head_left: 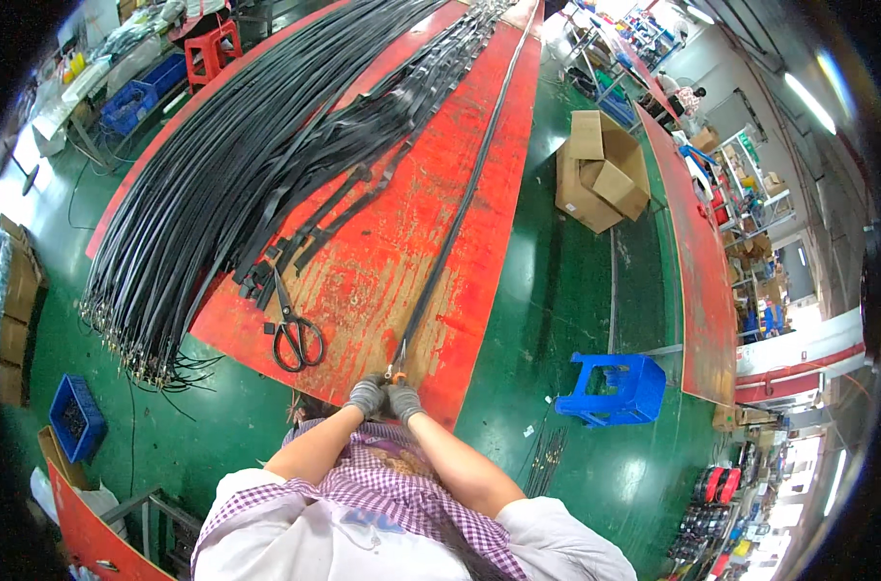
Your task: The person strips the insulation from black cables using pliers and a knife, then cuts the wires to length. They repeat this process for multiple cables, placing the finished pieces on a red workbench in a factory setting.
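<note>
My left hand (368, 396) and my right hand (401, 398), both in grey gloves, are close together at the near edge of the red table (372, 252). Their fingers are closed around the near end of a long black cable (447, 250), which runs away from me to the table's far end. Small metal and orange bits show at the fingertips; what they are is too small to tell. To the left of my hands lie black-handled scissors (287, 317), their blades towards short black strips (257, 281).
A thick bundle of black cables (217, 174) covers the table's left side, its ends hanging over the edge. Black sleeving (382, 121) lies beside it. On the green floor are a blue stool (615, 389), an opened cardboard box (600, 174) and a blue bin (76, 418).
</note>
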